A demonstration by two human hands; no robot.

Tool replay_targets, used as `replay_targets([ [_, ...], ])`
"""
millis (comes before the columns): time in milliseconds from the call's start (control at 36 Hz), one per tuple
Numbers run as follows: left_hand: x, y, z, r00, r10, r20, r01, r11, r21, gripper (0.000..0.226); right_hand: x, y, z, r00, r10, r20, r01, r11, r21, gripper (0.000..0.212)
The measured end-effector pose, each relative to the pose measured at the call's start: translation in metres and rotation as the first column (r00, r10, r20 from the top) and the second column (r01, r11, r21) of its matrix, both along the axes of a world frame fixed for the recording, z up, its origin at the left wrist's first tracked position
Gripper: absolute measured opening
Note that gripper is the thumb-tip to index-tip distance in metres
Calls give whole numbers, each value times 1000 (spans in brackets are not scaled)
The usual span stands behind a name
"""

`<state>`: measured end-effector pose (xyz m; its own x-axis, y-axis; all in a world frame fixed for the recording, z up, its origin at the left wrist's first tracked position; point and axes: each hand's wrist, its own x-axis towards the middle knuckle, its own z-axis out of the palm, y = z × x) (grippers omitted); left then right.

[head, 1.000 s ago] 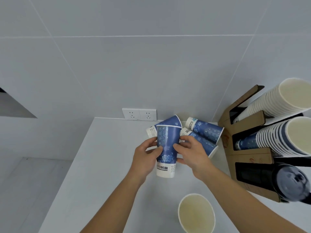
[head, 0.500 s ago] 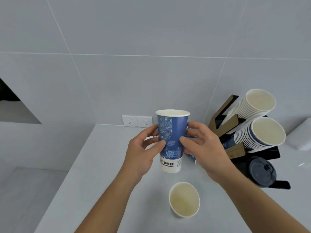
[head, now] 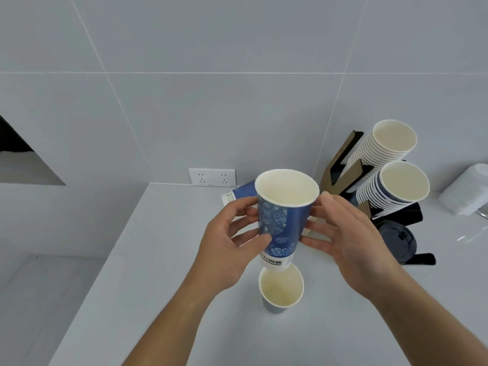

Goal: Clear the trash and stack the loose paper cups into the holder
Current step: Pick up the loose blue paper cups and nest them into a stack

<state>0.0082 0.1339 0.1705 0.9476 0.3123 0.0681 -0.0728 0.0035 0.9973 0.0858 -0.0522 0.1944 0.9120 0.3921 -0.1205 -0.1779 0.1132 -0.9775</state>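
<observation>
A tall blue patterned paper cup (head: 284,217) is held upright above the counter, mouth tilted toward me. My left hand (head: 229,249) grips its left side and my right hand (head: 348,233) touches its right side with spread fingers. Directly below it a shorter cup (head: 281,289) stands open on the counter. Behind the held cup another blue cup (head: 239,192) lies on its side, mostly hidden. The brown cardboard cup holder (head: 343,157) at the right carries a white cup stack (head: 385,146), a blue cup stack (head: 393,191) and a stack of dark lids (head: 396,240).
The white counter (head: 148,260) ends in an edge on the left, with floor beyond. A double wall socket (head: 212,177) sits at the back. A clear plastic-wrapped bundle (head: 467,191) lies at the far right. Tiled wall behind.
Both hands lifted the blue cup from the pile at the back and turned it upright; it now hangs nearer me, above the short cup, its mouth tipped toward the camera.
</observation>
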Motion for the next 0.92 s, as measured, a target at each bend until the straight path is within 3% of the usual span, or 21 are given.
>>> replay_targets([
  [167, -9, -10, -4, 1000, 27, -13, -28, 995, -93, 14, -8, -10, -5, 998, 2, -55, -4, 999, -32, 19],
  [278, -10, -17, -8, 993, 76, -93, -88, 987, -137, 23, -14, -15, -12, 994, 34, -108, -39, 998, -42, 16],
  [667, -22, -26, -50, 936, 124, -330, -172, 978, -120, 16, -24, -26, -61, 950, 2, -313, -37, 994, -107, 22],
  [778, -26, -30, -62, 925, 157, -347, -183, 982, -43, 9, -26, -26, -74, 949, -35, -313, -15, 988, -156, 21],
  [917, -33, -31, -75, 944, 184, -274, -164, 982, 97, 18, -27, -24, -91, 969, -52, -243, -20, 958, -286, 22],
])
